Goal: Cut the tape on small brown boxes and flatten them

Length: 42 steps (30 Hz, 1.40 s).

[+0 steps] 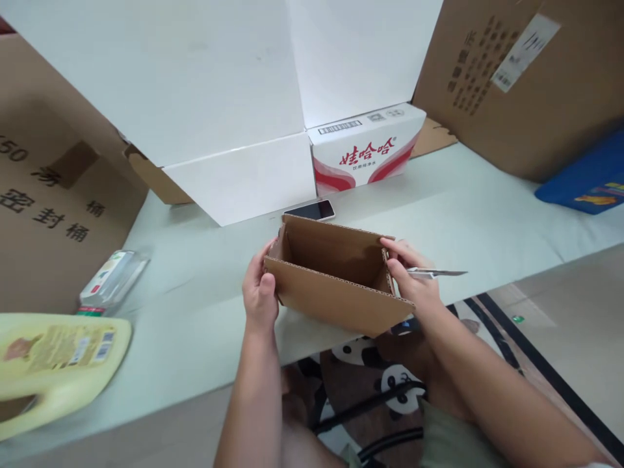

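Between my two hands is a small brown cardboard box (336,296), open at the top and held tilted over the front edge of the table. My left hand (260,286) is closed around its left end, thumb on the near side. At the right end, my right hand (409,270) grips the box's edge with thumb and fingers. A knife (441,272) with a pale handle and a thin blade is also held in my right hand, its blade pointing right. Just beyond the box, a phone (312,210) lies on the table, partly hidden by it.
Large white cardboard panels (234,175) and a white-and-red printed carton (365,153) stand at the back. Big brown cartons rise at the left (58,188) and right (526,84). A yellow jug (63,357), a clear bottle (114,279) and a blue container (589,179) are on the table (195,279).
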Each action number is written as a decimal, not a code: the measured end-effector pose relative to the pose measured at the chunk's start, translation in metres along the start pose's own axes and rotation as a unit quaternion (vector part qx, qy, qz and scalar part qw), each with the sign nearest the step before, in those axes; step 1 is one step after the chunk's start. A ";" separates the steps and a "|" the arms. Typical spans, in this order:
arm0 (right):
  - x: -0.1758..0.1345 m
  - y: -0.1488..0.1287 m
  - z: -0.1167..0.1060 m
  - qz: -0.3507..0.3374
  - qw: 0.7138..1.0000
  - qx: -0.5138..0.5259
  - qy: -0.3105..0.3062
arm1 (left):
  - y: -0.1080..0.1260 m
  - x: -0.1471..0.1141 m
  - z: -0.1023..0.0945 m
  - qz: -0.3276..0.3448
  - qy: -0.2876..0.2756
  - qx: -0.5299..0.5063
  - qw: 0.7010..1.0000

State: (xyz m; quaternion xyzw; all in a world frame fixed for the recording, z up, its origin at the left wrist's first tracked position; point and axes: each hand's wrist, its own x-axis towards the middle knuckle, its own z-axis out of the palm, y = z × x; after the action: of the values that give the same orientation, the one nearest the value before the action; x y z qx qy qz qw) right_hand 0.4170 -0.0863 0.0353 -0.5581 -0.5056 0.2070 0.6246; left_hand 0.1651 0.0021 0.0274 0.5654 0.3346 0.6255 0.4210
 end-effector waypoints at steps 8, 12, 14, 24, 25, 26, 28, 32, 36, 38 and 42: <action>-0.006 0.011 -0.010 0.009 0.999 -0.019 0.036 | 0.003 0.005 0.012 0.048 -0.072 0.041 0.995; -0.008 0.011 -0.006 -0.011 1.000 0.010 0.019 | -0.001 0.006 0.009 0.043 -0.081 0.057 0.994; -0.010 0.010 -0.002 0.000 0.998 0.058 0.033 | -0.002 0.007 0.008 0.028 -0.070 0.063 0.995; -0.010 -0.001 -0.007 0.100 0.994 0.029 -0.034 | -0.002 0.009 -0.001 0.012 -0.094 0.051 0.994; -0.009 -0.004 -0.008 0.114 0.991 0.021 -0.061 | -0.002 0.010 -0.003 0.008 -0.097 0.051 0.994; -0.008 -0.006 -0.008 0.133 0.987 0.016 -0.088 | -0.003 0.010 -0.004 0.002 -0.098 0.050 0.994; -0.008 -0.010 -0.007 0.170 0.978 0.018 -0.119 | -0.005 0.010 -0.005 -0.002 -0.095 0.043 0.995; -0.019 -0.008 0.002 0.155 0.984 0.073 -0.054 | -0.005 0.003 -0.001 0.016 -0.064 0.039 0.997; -0.029 0.001 0.003 0.115 0.988 0.096 -0.031 | -0.003 -0.005 0.002 -0.005 -0.049 0.075 0.996; -0.030 0.003 -0.001 0.090 0.989 0.107 -0.057 | -0.004 -0.006 0.002 -0.038 -0.030 0.087 0.995; -0.026 0.002 -0.005 0.073 0.991 0.092 -0.069 | -0.007 -0.004 0.004 -0.044 0.018 0.062 0.997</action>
State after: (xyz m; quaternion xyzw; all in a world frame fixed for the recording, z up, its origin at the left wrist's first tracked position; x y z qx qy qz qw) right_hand 0.4113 -0.1092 0.0238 -0.5182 -0.4839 0.3355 0.6203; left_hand 0.1701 0.0018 0.0199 0.5636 0.4045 0.5949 0.4059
